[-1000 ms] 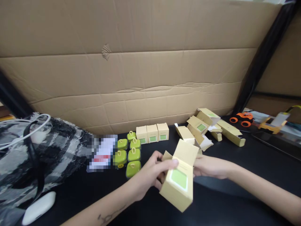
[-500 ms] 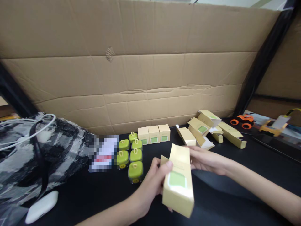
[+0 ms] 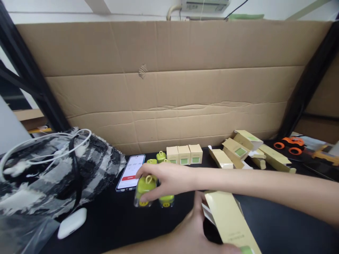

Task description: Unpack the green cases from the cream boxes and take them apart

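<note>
My right hand (image 3: 162, 181) reaches across to the left and is closed around a small green case (image 3: 144, 187) with a loop on top, lifting it off the black table (image 3: 111, 225). Other green cases (image 3: 166, 200) sit beside and behind it. My left hand (image 3: 197, 233) is at the bottom centre, gripping an open beige carton (image 3: 230, 222) with a green label, its open end facing away from me. Three closed beige boxes (image 3: 184, 154) stand in a row at the back.
A pile of open beige cartons (image 3: 243, 150) lies at the back right. A phone (image 3: 131, 171) with a timer lies left of the cases. A black-and-white fuzzy bag (image 3: 53, 173) with a white cable, a white mouse (image 3: 72, 223), an orange toy car (image 3: 290, 144) and a cardboard wall (image 3: 169, 91) surround the area.
My right hand let go of the carton, swung left and took a green case. The carton moved down and right in my left hand. The camera tilted up.
</note>
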Demonstrator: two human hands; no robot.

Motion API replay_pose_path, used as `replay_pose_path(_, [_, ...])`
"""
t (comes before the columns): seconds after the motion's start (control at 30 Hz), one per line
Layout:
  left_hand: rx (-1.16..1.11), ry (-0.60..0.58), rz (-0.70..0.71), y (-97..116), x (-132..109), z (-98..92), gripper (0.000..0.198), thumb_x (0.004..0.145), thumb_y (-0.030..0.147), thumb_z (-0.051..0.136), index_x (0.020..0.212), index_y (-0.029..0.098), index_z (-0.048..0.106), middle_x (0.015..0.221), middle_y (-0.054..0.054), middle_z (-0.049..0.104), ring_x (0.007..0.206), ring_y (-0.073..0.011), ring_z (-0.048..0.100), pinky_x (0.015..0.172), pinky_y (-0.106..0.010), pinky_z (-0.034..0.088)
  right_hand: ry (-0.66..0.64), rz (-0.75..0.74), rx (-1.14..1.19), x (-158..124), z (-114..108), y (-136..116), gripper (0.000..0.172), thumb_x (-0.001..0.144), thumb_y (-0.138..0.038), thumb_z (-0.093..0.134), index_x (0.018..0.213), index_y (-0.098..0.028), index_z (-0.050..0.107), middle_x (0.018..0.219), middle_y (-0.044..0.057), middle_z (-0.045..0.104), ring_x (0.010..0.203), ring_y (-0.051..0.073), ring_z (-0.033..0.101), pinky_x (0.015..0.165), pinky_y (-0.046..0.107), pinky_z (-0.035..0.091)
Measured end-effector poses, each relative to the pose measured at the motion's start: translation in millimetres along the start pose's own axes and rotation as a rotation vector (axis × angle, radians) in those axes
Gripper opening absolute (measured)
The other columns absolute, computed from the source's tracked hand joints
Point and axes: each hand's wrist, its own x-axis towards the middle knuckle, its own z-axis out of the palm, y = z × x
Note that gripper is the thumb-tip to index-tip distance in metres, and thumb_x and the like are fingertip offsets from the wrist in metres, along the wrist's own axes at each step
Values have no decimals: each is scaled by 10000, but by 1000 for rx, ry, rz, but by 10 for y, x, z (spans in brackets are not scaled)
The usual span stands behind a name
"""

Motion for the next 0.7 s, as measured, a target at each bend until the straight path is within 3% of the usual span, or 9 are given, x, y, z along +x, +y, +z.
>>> replay_pose_path(0.1, [73,-42,89,39,-21,-11,952,591,258,814,1369,201,268,1399,-126,424,1324,-313,355,1123,-477,236,-122,-52,-218,216,207,35,514,713,-515,680,1087,-193,537,813,32,588,754,208,551,592,276,424])
replay_pose_path(0.2, [85,-70,34,89,-37,-21,899,617,256,803,1377,187,328,1412,-126,425,1340,-322,338,1142,-497,201,-152,-70,-269,293,351,101,461,634,-448,769,952,-165,590,754,50,557,828,266,533,657,325,432])
replay_pose_path(0.3, [86,-74,38,89,-52,-26,917,596,253,817,1373,181,334,1417,-126,417,1343,-319,332,1147,-497,196,-148,-48,-244,260,353,108,480,602,-429,801,922,-129,608,844,93,574,896,280,536,706,338,461])
replay_pose_path(0.37, [86,-60,34,56,-58,-19,925,584,250,822,1363,186,328,1419,-129,403,1343,-324,326,1144,-502,201,-122,-25,-176,170,241,86,492,644,-456,773,970,-126,613,952,105,580,900,239,562,717,304,483])
replay_pose_path(0.47, [-43,-13,10,-9,-36,4,803,606,244,800,1277,191,361,1335,-139,466,1267,-323,431,1081,-513,310,-40,9,-54,-90,-64,62,407,801,-453,646,1079,-163,582,1001,56,610,844,146,605,699,231,500])
replay_pose_path(0.57, [-354,125,-28,-40,41,7,722,629,278,798,1203,206,366,1221,-115,548,1144,-280,546,981,-457,420,143,45,3,-511,-386,59,297,926,-391,491,1127,-174,521,1003,43,622,877,132,601,748,252,503])
replay_pose_path(0.63, [-517,243,-94,-36,107,-18,629,674,355,776,1169,184,426,1168,-114,592,1088,-266,580,930,-419,449,315,41,-43,-850,-515,62,237,950,-337,444,1115,-177,503,1057,70,593,941,150,577,807,294,490])
replay_pose_path(0.7, [-613,296,-148,-30,162,-58,503,769,424,688,1140,140,503,1108,-130,637,1034,-257,604,886,-392,463,378,-20,-221,-1183,-537,78,241,903,-314,533,1117,-202,519,1126,88,565,1028,181,555,855,318,482])
